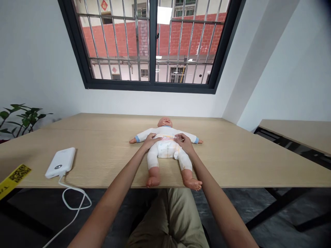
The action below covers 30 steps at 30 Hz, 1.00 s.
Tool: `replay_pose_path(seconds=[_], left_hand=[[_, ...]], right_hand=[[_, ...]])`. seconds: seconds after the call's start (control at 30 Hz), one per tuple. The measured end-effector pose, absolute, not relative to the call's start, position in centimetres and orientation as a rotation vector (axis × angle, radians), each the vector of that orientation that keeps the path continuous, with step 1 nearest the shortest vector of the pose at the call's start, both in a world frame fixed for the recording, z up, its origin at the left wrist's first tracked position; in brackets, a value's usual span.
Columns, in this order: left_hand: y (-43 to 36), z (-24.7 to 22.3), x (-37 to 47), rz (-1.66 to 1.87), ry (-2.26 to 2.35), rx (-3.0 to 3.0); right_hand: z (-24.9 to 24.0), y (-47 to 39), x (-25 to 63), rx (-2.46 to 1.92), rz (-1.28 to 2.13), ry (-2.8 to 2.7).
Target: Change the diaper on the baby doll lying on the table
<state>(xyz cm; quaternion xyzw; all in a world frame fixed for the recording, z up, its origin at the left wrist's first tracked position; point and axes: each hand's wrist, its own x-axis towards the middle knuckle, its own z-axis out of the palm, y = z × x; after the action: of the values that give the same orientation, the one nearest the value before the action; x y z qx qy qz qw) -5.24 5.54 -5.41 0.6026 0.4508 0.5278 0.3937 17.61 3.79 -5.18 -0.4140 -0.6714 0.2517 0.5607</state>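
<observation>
A baby doll (167, 131) lies on its back on the wooden table, head toward the window and arms spread sideways. Its body is white cloth with light blue cuffs, and its feet reach the near table edge. Around its hips sits a white diaper (167, 150) with a coloured print along the waist. My left hand (152, 140) grips the diaper's waist on the left side, fingertips pressed to the front. On the opposite side, my right hand (184, 141) has bent fingers pinching the waistband. The exact contact under the fingertips is too small to make out.
A white power bank (61, 162) with a white cable (77, 208) hanging over the edge lies at left. A yellow tag with a code (16, 179) is at the far left, near a green plant (23, 119). Behind the table (103, 165) is a barred window (152, 86).
</observation>
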Motion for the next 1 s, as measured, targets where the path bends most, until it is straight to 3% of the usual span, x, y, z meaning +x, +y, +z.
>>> replay_pose_path(seconds=[1.0], left_hand=[[5.90,-5.87,-5.40,1.283,1.188,1.593]], right_hand=[[-5.64,4.49,17.53,-1.040,0.628,-1.563]])
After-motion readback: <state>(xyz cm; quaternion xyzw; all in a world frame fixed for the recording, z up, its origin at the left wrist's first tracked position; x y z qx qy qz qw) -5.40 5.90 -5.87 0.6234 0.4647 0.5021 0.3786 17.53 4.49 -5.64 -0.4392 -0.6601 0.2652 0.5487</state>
